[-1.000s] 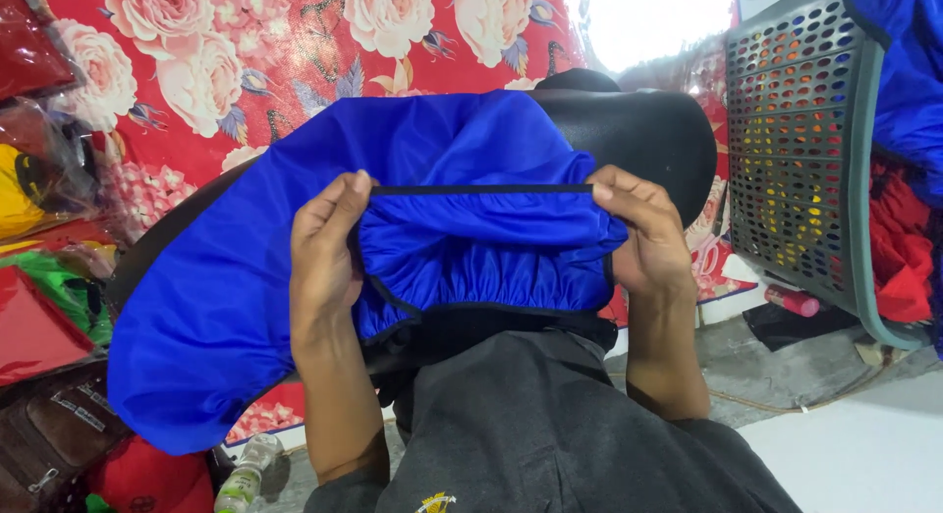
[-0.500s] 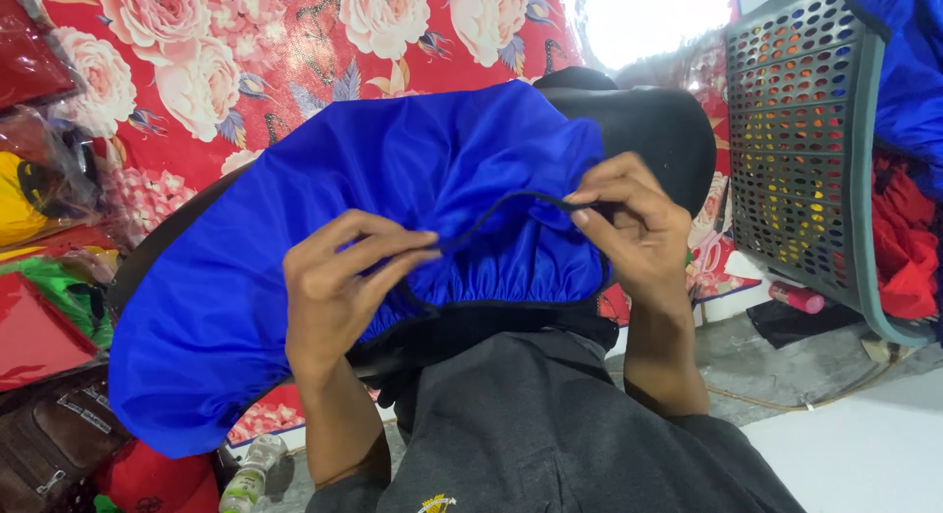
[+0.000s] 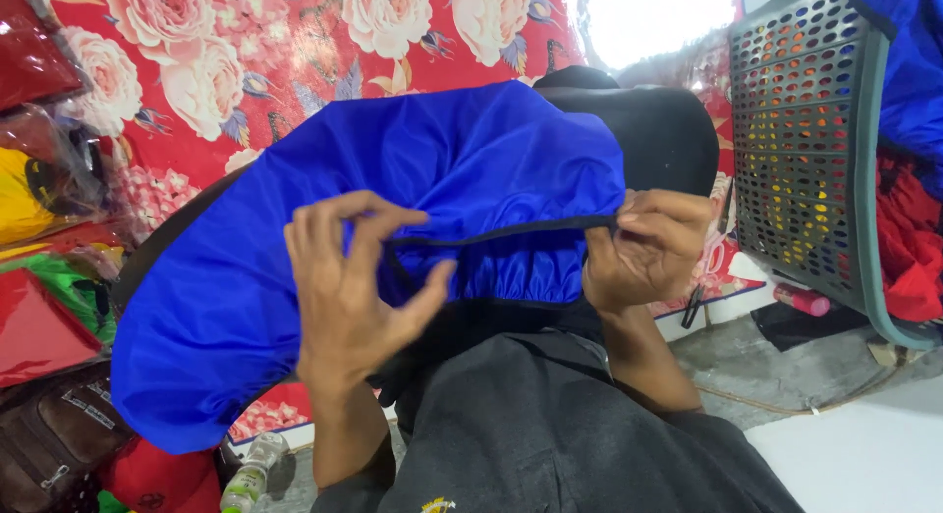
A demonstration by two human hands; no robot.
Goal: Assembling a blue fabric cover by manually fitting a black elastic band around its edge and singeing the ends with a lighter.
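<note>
Head view, starting at the fingers: the left hand [image 3: 349, 282] has its fingers curled and spread, hooked into the black elastic hem [image 3: 501, 233] of a blue fabric cover [image 3: 324, 228] — the fingertips press into the cloth while the thumb juts out toward the hem's middle. The right hand [image 3: 643, 253] is closed in a pinch on the other end of that hem, so the black band runs taut between the two hands. Gathered blue cloth bunches just below the band. The cover drapes over a black rounded seat-like form [image 3: 658, 130], whose bare top shows above and to the right of the cover. Below the cover lies dark grey clothing [image 3: 550, 425] on the person's lap. Behind the cover hangs a red cloth with large pink roses [image 3: 226, 52]. Right of the cover stands a grey perforated plastic basket [image 3: 801, 140]; left of it, red and green bags [image 3: 44, 317] are piled — and a clear bottle [image 3: 250, 469] lies below its lower left edge.
</note>
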